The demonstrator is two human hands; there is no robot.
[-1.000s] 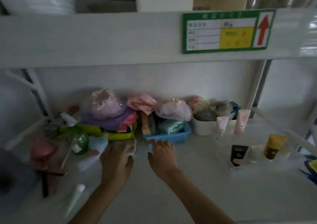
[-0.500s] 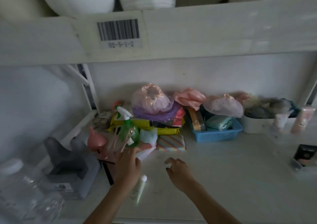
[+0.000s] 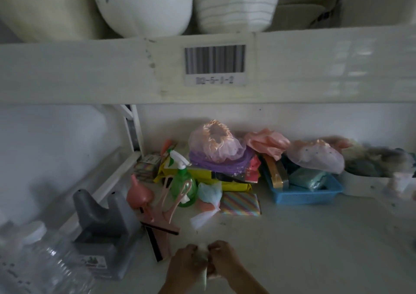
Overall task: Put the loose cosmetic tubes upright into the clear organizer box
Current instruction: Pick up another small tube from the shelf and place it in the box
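My left hand (image 3: pixel 185 262) and right hand (image 3: pixel 222 261) were together at the six o'clock edge of the view, low over the shelf (image 3: pixel 304 244), both curled around a pale tube (image 3: pixel 202 264) pinched between them; the left fingers wrapped its near side and the right fingers closed on its top, though blur kept me from reading how the tube was turned. Just toward ten o'clock from the left hand lay a pink squeegee (image 3: pixel 160 227) with a dark blade, its handle leaning up toward a pink funnel-like piece (image 3: pixel 139 193). At nine o'clock from that stood a grey plastic holder (image 3: pixel 105 221), and at the eight o'clock corner a clear water bottle (image 3: pixel 42 264) lay on its side. At twelve o'clock from my hands sat a knotted clear bag (image 3: pixel 208 200) of something pale blue, with a rainbow-striped packet (image 3: pixel 240 203) touching it on its three o'clock side and a green spray bottle (image 3: pixel 182 181) beside it at nine o'clock. Behind these rose a pile of yellow packs topped by a frilled shower cap (image 3: pixel 215 144). At two o'clock a blue basket (image 3: pixel 308 195) held wrapped goods. The clear organizer box I could not make out; the three o'clock edge was smeared. Overhead, a barcode label (image 3: pixel 215 65) was stuck to the upper shelf's front, with white bowls (image 3: pixel 236 3) above it.
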